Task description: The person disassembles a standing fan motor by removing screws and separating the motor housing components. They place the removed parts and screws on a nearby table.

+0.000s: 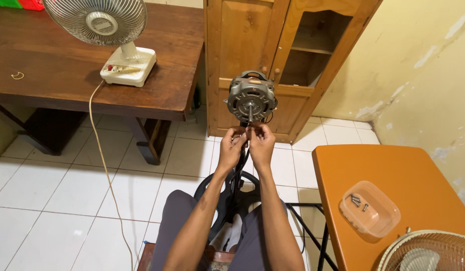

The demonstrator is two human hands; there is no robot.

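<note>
Fingertips of the left hand [231,146] and right hand [261,144] are pinched together on something too small to tell, just below the bare fan motor [251,97], which is raised before the wooden cabinet [287,55].

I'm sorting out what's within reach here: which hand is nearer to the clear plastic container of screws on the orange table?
The right hand. It is up at the fan motor, on the side toward the clear plastic container; the left hand is beside it, farther from the orange table.
</note>
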